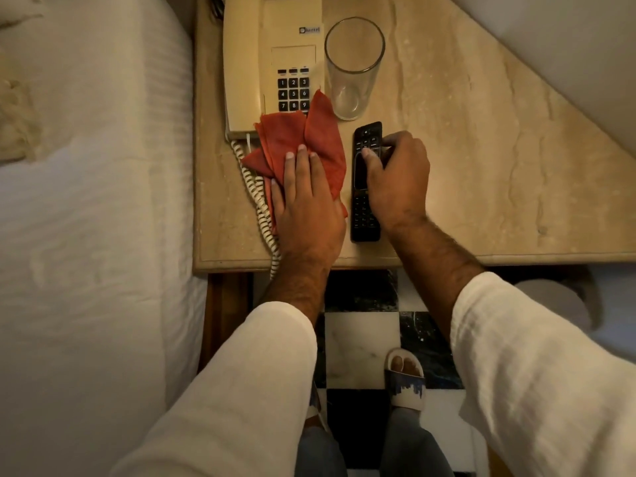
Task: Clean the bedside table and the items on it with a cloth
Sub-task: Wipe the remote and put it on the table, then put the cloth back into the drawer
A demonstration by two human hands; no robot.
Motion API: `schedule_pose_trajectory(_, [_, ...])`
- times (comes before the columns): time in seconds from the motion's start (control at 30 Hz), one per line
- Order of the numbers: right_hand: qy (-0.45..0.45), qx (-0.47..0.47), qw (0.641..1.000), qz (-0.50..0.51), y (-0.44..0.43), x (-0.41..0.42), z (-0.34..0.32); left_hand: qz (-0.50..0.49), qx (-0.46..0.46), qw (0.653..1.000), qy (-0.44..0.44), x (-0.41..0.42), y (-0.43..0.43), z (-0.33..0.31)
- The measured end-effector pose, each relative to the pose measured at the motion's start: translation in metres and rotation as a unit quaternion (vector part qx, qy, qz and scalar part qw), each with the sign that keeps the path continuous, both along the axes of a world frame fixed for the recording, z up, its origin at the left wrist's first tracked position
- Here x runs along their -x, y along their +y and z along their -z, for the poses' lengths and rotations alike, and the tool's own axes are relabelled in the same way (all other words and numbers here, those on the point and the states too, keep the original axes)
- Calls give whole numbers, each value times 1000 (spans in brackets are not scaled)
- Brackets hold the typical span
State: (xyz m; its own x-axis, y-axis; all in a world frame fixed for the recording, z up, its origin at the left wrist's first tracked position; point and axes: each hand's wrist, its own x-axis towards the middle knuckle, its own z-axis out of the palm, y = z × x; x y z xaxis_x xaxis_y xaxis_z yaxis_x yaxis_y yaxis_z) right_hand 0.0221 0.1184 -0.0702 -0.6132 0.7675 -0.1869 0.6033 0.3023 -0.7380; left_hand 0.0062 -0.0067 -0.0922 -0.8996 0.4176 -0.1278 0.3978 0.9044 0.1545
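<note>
A person stands at a stone desk (447, 149) beside a bed (86, 201). The left hand (306, 204) lies flat on a red cloth (303, 142), and its fingers (303, 160) are straight and pressed close together, pushing the cloth down onto the desk. The cloth is bunched up and sits near the front of the desk, with one corner lying over the bottom of a cream phone (272, 63). The phone's curly cord (261, 204) runs down past the left side of the cloth and hangs over the front edge. The right hand (395, 180) is on a black remote (364, 187), which lies flat on the desk just right of the cloth. Its fingers (371, 154) are curled around the top half of the remote, with the thumb on one side and the other fingers on the far side. A tall clear glass (354, 63) stands upright behind the remote, just beside the phone. Both arms wear white sleeves (533, 366). Below is a black and white floor (358, 346) and a foot in a sandal (406, 380).
</note>
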Motion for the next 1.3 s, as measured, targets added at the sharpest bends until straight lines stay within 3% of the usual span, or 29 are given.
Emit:
schedule_pose_trajectory(0.13, [-22, -24, 999, -21, 1, -6, 2, 6, 16, 1000, -10, 2, 2, -1])
schedule_pose_trajectory(0.23, [-52, -111, 991, -46, 22, -22, 5, 6, 3, 1000, -26, 3, 1, -9])
schedule_pose_trajectory(0.3, [-68, -183, 977, -87, 45, -35, 8, -15, -65, 998, 3, -7, -5, -22])
schedule_pose_trajectory(0.4, [-126, -225, 951, -173, 71, -51, 18, -1, -258, 963, 78, -54, -24, -34])
schedule_pose_trajectory(0.47, [-160, -260, 931, -202, 75, -58, 28, 37, -317, 948, 25, -99, -42, -29])
schedule_pose_trajectory(0.53, [-161, -290, 922, -199, 74, -59, 36, 42, -293, 952, -74, -131, -55, -14])
schedule_pose_trajectory(0.6, [-155, -294, 923, -192, 73, -58, 39, -48, -226, 958, -172, -145, -59, 8])
schedule_pose_trajectory(0.7, [-162, -298, 922, -187, 75, -58, 40, -245, -165, 904, -308, -128, -50, 47])
schedule_pose_trajectory(0.77, [-164, -299, 921, -188, 74, -58, 38, -279, -157, 872, -370, -108, -34, 70])
schedule_pose_trajectory(0.9, [-169, -304, 919, -184, 74, -56, 36, -186, -122, 896, -384, -83, -11, 98])
schedule_pose_trajectory(1.0, [-169, -305, 920, -180, 74, -56, 38, -194, -160, 891, -377, -78, -14, 112])
schedule_pose_trajectory(1.07, [-167, -306, 920, -179, 74, -56, 39, -211, -104, 892, -386, -82, -16, 118])
schedule_pose_trajectory(1.23, [-161, -313, 920, -174, 74, -56, 42, -275, -51, 870, -407, -97, -20, 115])
schedule_pose_trajectory(1.3, [-161, -315, 919, -173, 74, -56, 42, -363, -127, 826, -413, -117, -33, 112])
